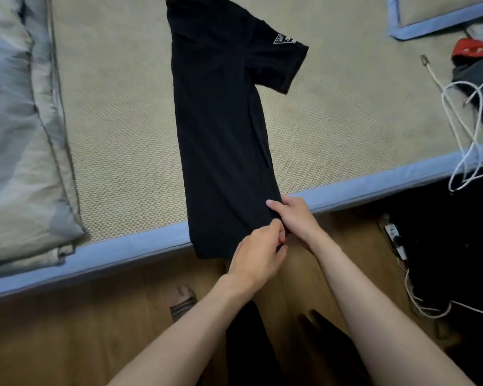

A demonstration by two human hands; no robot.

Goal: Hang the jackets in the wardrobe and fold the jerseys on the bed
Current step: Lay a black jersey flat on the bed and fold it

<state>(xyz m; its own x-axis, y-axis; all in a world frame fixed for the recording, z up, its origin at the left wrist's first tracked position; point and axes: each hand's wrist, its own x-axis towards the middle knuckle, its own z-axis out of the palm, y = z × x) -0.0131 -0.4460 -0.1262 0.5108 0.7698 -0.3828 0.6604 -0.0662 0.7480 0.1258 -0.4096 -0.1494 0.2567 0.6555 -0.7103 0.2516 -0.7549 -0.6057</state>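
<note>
At the far left a crumpled grey and beige quilt [20, 129] lies along the side of the bed with a woven beige mat and a light blue border [123, 246]. In the middle of the bed lies the black short-sleeved jersey [223, 129], folded lengthwise into a narrow strip. One sleeve sticks out to the right and shows a small white triangle print. The hem of the jersey hangs a little over the blue edge of the bed, toward the person.

The left hand [255, 257] is at the lower right corner of the hem, with its fingers curled and pinching the cloth. Just beside it the right hand [293, 215] grips the same corner from the right side; its thumb lies on top of the black cloth. The two hands are touching each other.

Below the arms is a wooden floor [95, 330], where a foot in a sandal [183, 300] stands. At the right, a white cable [463, 129] runs over the bed edge, near a red and dark object [474, 59] that I cannot identify.
</note>
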